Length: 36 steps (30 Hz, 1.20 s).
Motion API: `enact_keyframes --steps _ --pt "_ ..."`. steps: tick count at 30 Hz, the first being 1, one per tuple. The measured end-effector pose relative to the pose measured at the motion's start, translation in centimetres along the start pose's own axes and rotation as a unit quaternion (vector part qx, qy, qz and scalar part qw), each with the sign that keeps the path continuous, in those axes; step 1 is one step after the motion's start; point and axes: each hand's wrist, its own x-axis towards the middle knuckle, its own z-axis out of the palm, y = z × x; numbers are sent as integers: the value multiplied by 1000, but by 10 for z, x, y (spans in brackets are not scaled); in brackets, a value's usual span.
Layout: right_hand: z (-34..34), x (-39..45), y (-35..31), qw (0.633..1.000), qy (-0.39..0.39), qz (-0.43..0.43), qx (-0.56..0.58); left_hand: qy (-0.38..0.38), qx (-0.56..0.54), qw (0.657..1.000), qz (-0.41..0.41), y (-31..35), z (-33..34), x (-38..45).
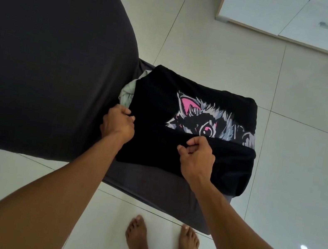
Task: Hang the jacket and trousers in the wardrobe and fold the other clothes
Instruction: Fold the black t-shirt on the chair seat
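Dark grey bed (40, 47) over glossy white floor tiles (293, 169), black T-shirt (164, 93) with cat print spread on its narrow corner, overhanging the tile-side edge, left hand (117, 122) pinching shirt's bed-side edge, right hand (196, 158) gripping folded hem, pale green cloth (128, 94) tucked beneath, white wardrobe (287, 14) beyond shirt, open tiles between.

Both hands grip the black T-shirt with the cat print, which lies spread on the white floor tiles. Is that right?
Not quite. In the head view the left hand and right hand do grip the black T-shirt, but it lies on a grey-covered stool, not on the floor tiles.
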Motion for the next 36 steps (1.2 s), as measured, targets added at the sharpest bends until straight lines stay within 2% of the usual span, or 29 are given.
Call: enact_keyframes --steps 9,15,18,21,24,27,29,33,36 --pt "2 2 1 1000 0 -16 14 -2 119 991 -55 6 2 -1" --pt "3 2 1 1000 -3 -14 27 16 210 976 -49 1 1 -8" --pt "2 2 1 999 0 -16 30 0 150 985 -90 1 1 -3" --pt "1 3 -1 999 3 -14 39 5 88 994 -62 3 0 -2" --pt "-2 4 0 999 11 -17 45 13 -51 997 -54 8 -3 -4" --pt "-5 5 0 999 -3 -28 38 -32 -167 983 -75 15 -6 -4" --pt "-6 7 -1 999 -16 -36 27 -56 -195 976 -80 18 -6 -4" --pt "-6 9 -5 996 27 -70 50 -15 -250 967 -49 13 -6 -4" --pt "-6 8 -5 996 29 -79 39 -2 -225 974 -26 6 -7 -3"
